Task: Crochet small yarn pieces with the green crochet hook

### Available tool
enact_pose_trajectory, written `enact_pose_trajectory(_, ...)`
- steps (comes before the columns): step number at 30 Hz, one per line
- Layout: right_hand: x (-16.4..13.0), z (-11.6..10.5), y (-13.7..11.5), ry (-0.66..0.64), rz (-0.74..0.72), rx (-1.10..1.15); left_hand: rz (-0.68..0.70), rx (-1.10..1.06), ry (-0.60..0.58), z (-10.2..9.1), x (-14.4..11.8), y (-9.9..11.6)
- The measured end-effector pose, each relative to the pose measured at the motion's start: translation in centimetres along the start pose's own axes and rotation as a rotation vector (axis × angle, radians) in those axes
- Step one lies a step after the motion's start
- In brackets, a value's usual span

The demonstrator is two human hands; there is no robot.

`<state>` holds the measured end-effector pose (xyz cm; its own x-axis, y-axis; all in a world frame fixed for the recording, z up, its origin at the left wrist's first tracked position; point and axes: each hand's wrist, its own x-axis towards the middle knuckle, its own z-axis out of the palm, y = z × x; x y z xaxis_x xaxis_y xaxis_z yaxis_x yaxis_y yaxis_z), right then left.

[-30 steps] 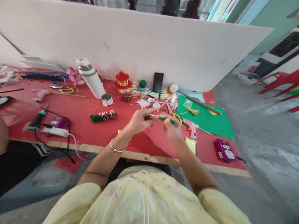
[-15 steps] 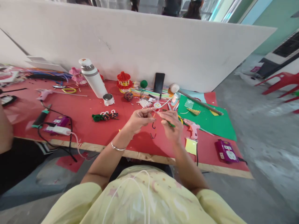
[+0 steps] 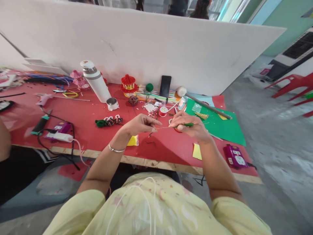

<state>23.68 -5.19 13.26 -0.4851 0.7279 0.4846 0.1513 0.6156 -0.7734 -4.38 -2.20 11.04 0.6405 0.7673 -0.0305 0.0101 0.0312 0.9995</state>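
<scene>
Our right hand pinches a green-handled hook, long axis level and pointing left toward our left hand, whose fingers pinch dark thread, both above the red counter, near the thread spool.
</scene>
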Motion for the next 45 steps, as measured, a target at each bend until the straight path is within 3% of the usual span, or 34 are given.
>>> enact_pose_trajectory(5, -0.3, 1.7, 3.1, 0.251, 0.071, 0.351, 0.032, 0.010, 0.024, -0.3, 0.2, -0.2)
enact_pose_trajectory(10, -0.5, 6.8, 4.8, 0.473, 0.170, 0.460, 0.160, 0.020, 0.127, 1.3, 1.3, -1.1)
enact_pose_trajectory(14, -0.5, 9.9, 3.4, 0.645, 0.082, 0.071, 0.293, 0.121, 0.409, 3.3, 2.2, -2.6)
enact_pose_trajectory(17, -0.5, 10.0, 2.3, 0.639, -0.065, -0.317, 0.316, 0.235, 0.634, 4.2, 2.4, -3.7)
enact_pose_trajectory(19, -0.4, 9.8, 2.1, 0.611, -0.120, -0.456, 0.324, 0.231, 0.679, 4.6, 2.3, -3.9)
enact_pose_trajectory(22, -0.4, 9.7, 2.6, 0.630, -0.159, -0.507, 0.315, 0.019, 0.589, 4.8, 2.0, -3.3)
enact_pose_trajectory(25, -0.3, 9.3, 2.9, 0.641, -0.162, -0.400, 0.176, -0.268, 0.344, 3.8, 1.4, -1.9)
enact_pose_trajectory(27, -0.2, 8.3, 2.9, 0.598, -0.155, -0.281, 0.076, -0.330, 0.206, 2.7, 0.9, -1.0)
enact_pose_trajectory(29, -0.1, 6.8, 2.8, 0.498, -0.155, -0.210, 0.038, -0.309, 0.145, 1.4, 0.5, -0.4)
enact_pose_trajectory(33, 0.1, 3.6, 2.2, 0.278, -0.153, -0.259, 0.031, -0.226, 0.082, -0.2, 0.1, 0.0)
enact_pose_trajectory(39, 0.9, 0.7, 0.6, 0.077, -0.133, -0.268, 0.043, -0.090, 0.024, -0.8, -0.1, 0.7)
enact_pose_trajectory(42, 1.0, 0.0, 0.2, 0.026, -0.127, -0.202, 0.038, -0.011, 0.007, -0.9, 0.0, 1.1)
enact_pose_trajectory(45, 0.6, 0.0, 0.7, 0.060, -0.061, -0.075, 0.057, 0.042, 0.010, -0.6, 0.2, 1.3)
